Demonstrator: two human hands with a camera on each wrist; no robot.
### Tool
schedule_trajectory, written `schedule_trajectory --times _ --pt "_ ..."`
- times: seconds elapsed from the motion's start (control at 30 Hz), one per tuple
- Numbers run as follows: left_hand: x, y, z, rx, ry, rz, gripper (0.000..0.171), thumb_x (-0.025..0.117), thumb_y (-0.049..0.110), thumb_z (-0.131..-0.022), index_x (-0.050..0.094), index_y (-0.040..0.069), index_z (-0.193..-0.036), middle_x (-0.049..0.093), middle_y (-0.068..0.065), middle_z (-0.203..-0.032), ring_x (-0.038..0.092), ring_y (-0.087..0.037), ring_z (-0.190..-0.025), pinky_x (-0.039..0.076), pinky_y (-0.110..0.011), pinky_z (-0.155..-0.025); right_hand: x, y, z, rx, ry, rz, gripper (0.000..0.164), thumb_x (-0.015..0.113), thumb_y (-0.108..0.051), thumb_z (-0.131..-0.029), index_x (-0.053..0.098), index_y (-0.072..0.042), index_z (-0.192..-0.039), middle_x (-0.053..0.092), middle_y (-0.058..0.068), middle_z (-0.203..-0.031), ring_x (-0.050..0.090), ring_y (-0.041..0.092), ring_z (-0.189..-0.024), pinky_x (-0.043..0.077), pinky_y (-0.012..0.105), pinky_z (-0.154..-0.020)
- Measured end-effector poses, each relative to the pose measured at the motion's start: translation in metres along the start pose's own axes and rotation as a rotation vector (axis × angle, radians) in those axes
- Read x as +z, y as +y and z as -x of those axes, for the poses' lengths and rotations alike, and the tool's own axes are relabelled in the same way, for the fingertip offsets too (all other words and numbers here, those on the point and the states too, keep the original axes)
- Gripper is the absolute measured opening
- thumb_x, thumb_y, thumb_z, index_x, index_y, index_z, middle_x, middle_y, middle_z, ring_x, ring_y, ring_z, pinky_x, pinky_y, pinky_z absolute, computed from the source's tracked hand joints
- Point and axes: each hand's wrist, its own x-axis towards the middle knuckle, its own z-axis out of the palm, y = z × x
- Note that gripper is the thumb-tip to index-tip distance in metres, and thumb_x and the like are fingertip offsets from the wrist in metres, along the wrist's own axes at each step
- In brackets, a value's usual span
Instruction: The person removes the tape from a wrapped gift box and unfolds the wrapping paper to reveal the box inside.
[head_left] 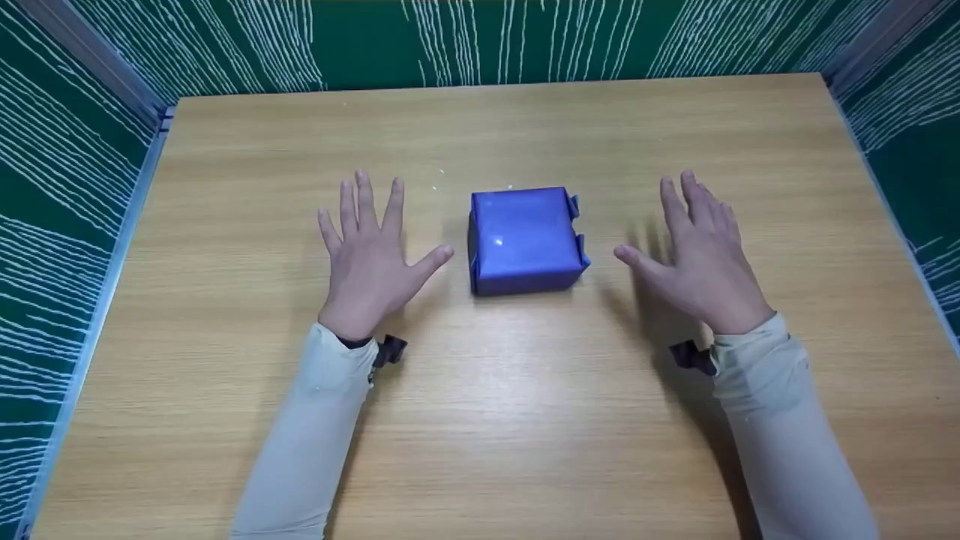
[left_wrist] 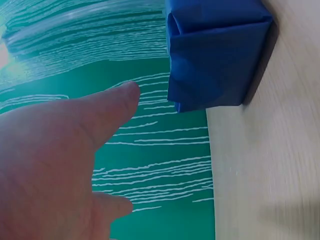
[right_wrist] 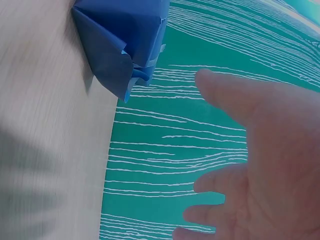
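Head view. One blue-wrapped box point(head_left: 523, 236), set on a wood-grained tabletop point(head_left: 525, 427) between the two hands; loose wrapping is seen projecting from its right side. One left hand point(head_left: 367, 259), placed to the left of the box and apart from it; fingers spread and straight, thumb pointed toward the box, nothing grasped. One right hand point(head_left: 701, 259), placed to the right of the box and apart from it; fingers extended, thumb held out toward the box, nothing grasped. Two pale sleeves point(head_left: 300, 442), on the near side of the box, one at either hand. Two dark wrist devices point(head_left: 391, 350), likewise nearer than the box. White specks point(head_left: 441, 172), scattered off its far left corner. Green panels point(head_left: 360, 45) marked with white lines, beyond the box and to both sides.

Left wrist view. One folded end point(left_wrist: 215, 67) of wrapping, at the left side of the box; the thumb is seen near it, not touching.

Right wrist view. One loose flap point(right_wrist: 107, 60), standing partly unfolded at the right side of the box; thumb and fingers are shown released, apart from it.
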Motion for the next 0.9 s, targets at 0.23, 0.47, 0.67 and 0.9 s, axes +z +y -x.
schedule_trajectory --times 0.23,0.47,0.67,0.9 --pt "0.002 0.007 0.0 0.059 0.011 -0.005 0.103 0.056 0.075 -0.09 0.014 0.021 -0.167 -0.009 -0.017 -0.172 -0.015 -0.034 -0.158 -0.002 -0.066 -0.122 -0.002 -0.004 0.0 -0.007 -0.028 -0.009 0.103 0.058 -0.068 -0.095 0.007 -0.014 -0.167 -0.001 0.017 -0.173 0.004 0.045 -0.157 0.001 0.062 -0.124" --pt "0.003 0.021 -0.002 0.153 0.028 0.007 0.093 0.056 0.068 -0.095 0.019 0.023 -0.167 0.001 -0.011 -0.174 -0.005 -0.032 -0.16 0.011 -0.058 -0.125 -0.006 -0.009 0.002 -0.014 -0.032 -0.009 0.1 0.058 -0.067 -0.095 0.012 -0.015 -0.167 0.007 0.017 -0.173 0.01 0.047 -0.156 0.011 0.068 -0.121" --pt "0.01 0.036 -0.01 0.227 0.02 0.066 0.083 0.058 0.062 -0.098 0.03 0.019 -0.164 0.016 -0.01 -0.172 0.01 -0.03 -0.159 0.021 -0.054 -0.124 -0.007 -0.015 -0.009 -0.075 0.001 -0.007 0.082 0.064 -0.055 -0.098 0.038 -0.006 -0.159 0.046 0.026 -0.152 0.044 0.048 -0.138 0.033 0.066 -0.112" --pt "0.018 0.061 -0.022 0.274 -0.023 0.128 0.075 0.058 0.06 -0.098 0.038 0.024 -0.161 0.023 -0.003 -0.171 0.015 -0.028 -0.158 0.026 -0.057 -0.122 -0.002 -0.025 -0.025 -0.144 0.049 -0.04 0.048 0.072 -0.031 -0.098 0.064 -0.004 -0.136 0.069 0.017 -0.115 0.066 0.035 -0.099 0.055 0.051 -0.081"
